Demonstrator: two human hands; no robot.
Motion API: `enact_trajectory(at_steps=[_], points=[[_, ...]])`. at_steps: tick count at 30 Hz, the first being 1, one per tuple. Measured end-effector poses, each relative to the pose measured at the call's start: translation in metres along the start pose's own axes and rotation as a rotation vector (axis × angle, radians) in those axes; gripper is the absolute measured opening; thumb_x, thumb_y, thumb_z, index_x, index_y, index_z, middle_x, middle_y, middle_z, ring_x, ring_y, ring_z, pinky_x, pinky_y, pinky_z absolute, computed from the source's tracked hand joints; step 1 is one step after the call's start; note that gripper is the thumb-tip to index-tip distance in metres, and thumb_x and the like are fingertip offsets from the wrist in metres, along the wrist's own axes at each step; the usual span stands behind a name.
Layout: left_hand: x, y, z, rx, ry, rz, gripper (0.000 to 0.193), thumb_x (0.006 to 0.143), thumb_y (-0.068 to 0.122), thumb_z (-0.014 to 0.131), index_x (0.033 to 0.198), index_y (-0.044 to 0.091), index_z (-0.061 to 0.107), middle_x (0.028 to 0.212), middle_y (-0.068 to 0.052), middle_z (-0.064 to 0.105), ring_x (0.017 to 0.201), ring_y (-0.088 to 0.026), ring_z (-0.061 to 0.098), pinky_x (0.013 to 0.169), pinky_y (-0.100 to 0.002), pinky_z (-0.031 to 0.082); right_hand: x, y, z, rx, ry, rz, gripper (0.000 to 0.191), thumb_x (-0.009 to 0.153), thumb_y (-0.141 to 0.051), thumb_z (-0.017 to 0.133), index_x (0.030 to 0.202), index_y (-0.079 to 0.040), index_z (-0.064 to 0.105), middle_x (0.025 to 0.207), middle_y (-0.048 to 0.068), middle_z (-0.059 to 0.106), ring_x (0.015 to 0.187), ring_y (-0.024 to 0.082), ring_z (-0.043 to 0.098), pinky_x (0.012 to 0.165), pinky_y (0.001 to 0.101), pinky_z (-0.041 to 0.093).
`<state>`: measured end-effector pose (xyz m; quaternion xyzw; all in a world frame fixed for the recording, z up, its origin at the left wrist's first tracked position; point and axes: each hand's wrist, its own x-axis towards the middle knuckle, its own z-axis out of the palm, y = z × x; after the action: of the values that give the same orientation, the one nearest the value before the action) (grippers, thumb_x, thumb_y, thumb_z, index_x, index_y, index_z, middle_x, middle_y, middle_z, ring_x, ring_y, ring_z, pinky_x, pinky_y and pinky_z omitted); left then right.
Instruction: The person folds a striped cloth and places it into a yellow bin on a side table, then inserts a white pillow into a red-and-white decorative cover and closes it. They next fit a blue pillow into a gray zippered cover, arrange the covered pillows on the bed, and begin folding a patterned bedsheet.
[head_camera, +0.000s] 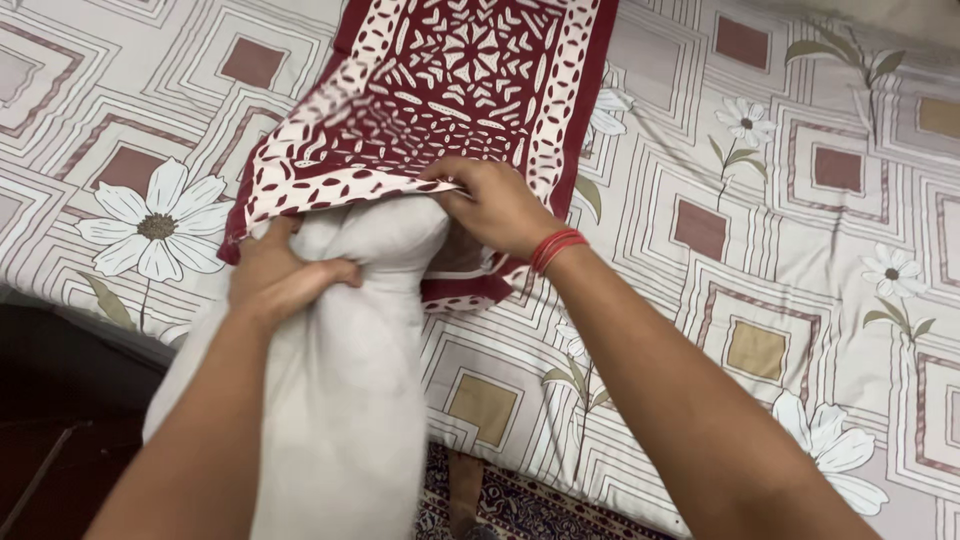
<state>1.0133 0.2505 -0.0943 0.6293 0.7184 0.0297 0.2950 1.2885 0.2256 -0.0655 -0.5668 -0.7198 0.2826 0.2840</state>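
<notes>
Head view: both hands, left (275, 275) and right (497, 205), clutch pillow (340, 400) and cover (440, 90) on patterned bedsheet (760, 300).

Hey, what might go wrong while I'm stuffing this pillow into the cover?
The left hand squeezes only the top of the plain white pillow; most of it hangs off the bed, so it may slip out. The right hand holds one edge of the maroon-and-white patterned pillowcase, so the opening could bunch.

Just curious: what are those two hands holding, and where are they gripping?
Left hand squeezes the white pillow near its top end; right hand pinches the red patterned pillowcase at its open edge.
</notes>
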Motion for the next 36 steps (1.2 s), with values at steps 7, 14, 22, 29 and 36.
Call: enact_trajectory(at_steps=[7, 14, 22, 29, 36], points=[[0.037, 0.048, 0.054, 0.062, 0.281, 0.073, 0.087, 0.064, 0.060, 0.084, 0.131, 0.009, 0.063, 0.132, -0.021, 0.062, 0.119, -0.038, 0.061, 0.092, -0.047, 0.052, -0.001, -0.041, 0.020, 0.079, -0.093, -0.196, 0.028, 0.095, -0.016, 0.064, 0.121, -0.006, 0.069, 0.113, 0.012, 0.076, 0.099, 0.025, 0.075, 0.091, 0.0381, 0.056], [0.056, 0.042, 0.040, -0.008, 0.176, 0.218, 0.051, 0.083, 0.048, 0.075, 0.112, 0.006, 0.075, 0.116, -0.021, 0.070, 0.109, -0.038, 0.066, 0.094, -0.048, 0.052, -0.031, -0.011, -0.011, -0.245, -0.071, 0.089, 0.024, 0.083, -0.021, 0.073, 0.103, -0.010, 0.073, 0.100, 0.011, 0.073, 0.090, 0.025, 0.071, 0.080, 0.0400, 0.056], [0.025, 0.009, 0.033, -0.176, 0.567, 0.073, 0.038, 0.086, 0.028, 0.078, 0.112, 0.002, 0.068, 0.112, -0.017, 0.067, 0.105, -0.035, 0.063, 0.090, -0.048, 0.050, -0.022, -0.055, 0.076, -0.155, -0.028, 0.256, 0.029, 0.087, -0.040, 0.073, 0.083, -0.011, 0.077, 0.079, 0.009, 0.077, 0.071, 0.026, 0.075, 0.072, 0.0394, 0.060], [0.083, -0.010, 0.028, -0.299, 0.367, 0.364, 0.024, 0.093, 0.022, 0.072, 0.111, 0.008, 0.066, 0.111, -0.017, 0.063, 0.098, -0.033, 0.062, 0.085, -0.044, 0.049, 0.022, -0.067, 0.123, -0.084, -0.087, 0.745, 0.062, 0.085, -0.062, 0.067, 0.070, -0.003, 0.076, 0.077, 0.019, 0.074, 0.081, 0.034, 0.074, 0.082, 0.0447, 0.057], [0.102, -0.007, 0.022, -0.598, 0.123, 0.463, 0.015, 0.102, 0.020, 0.061, 0.104, 0.005, 0.062, 0.083, -0.010, 0.066, 0.074, -0.018, 0.058, 0.072, -0.035, 0.050, 0.066, -0.031, 0.164, 0.038, 0.182, 0.984, 0.051, 0.092, -0.044, 0.056, 0.073, -0.003, 0.078, 0.078, 0.017, 0.077, 0.089, 0.032, 0.075, 0.089, 0.0434, 0.056]])
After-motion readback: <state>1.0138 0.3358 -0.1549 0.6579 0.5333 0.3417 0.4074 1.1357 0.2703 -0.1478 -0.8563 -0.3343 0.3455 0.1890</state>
